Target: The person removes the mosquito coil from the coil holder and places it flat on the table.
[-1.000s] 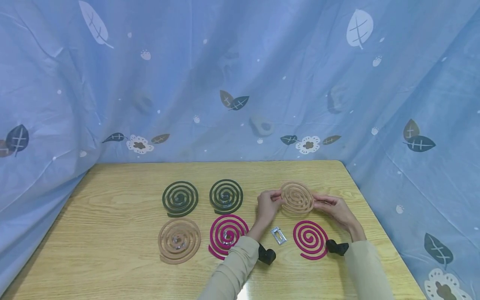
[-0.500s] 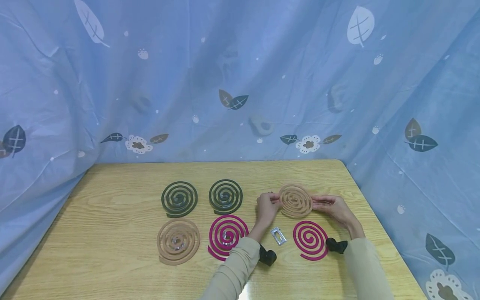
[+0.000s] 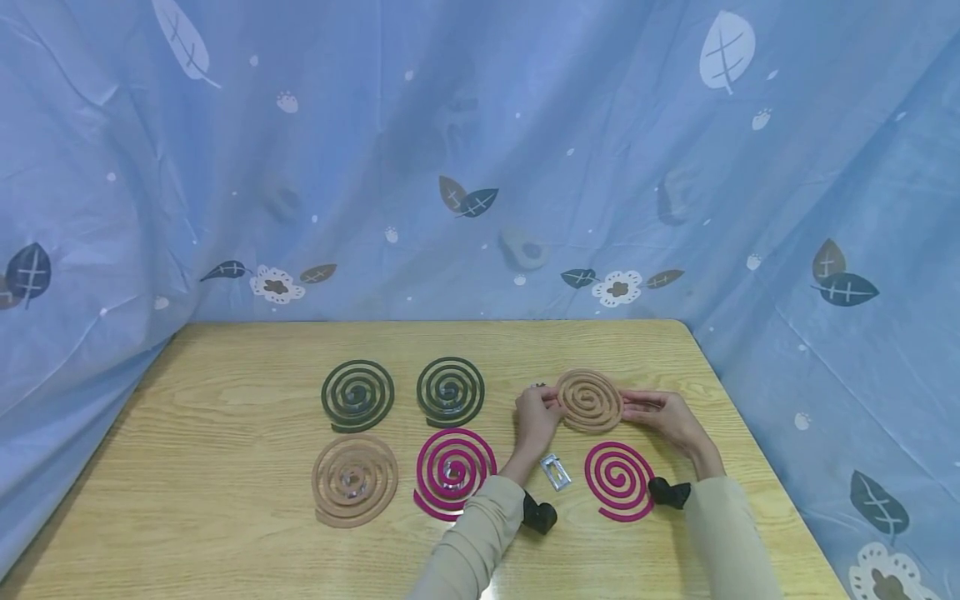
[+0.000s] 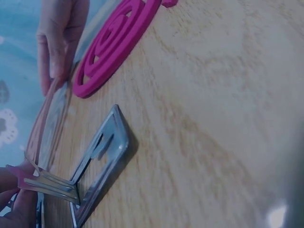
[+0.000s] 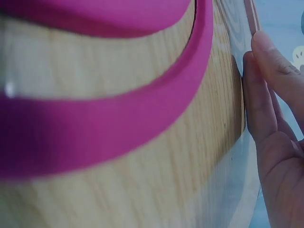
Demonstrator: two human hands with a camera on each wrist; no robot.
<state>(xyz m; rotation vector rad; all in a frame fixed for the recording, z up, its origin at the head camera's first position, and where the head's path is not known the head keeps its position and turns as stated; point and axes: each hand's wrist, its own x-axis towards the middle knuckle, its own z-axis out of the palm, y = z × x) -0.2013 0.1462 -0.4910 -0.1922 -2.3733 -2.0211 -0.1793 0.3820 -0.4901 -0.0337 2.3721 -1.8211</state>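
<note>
In the head view, a tan mosquito coil is held low over the right part of the table. My left hand pinches its left edge between thumb and fingers, and my right hand pinches the opposite edge. From the right wrist view, the thumb and fingers of the right hand meet at the coil's thin rim. Just in front of the left hand lies a silver metal coil stand, with a raised tongue visible in the left wrist view. A magenta mosquito coil lies flat below the right hand.
Leftward on the wooden table, two dark green coils, another tan coil and another magenta coil sit over metal stands. A bit of metal shows behind the left hand. A blue curtain hangs behind.
Both hands have brought the tan coil down and slightly toward me. It is less tilted now. The other coils and the loose stand stay in place.
</note>
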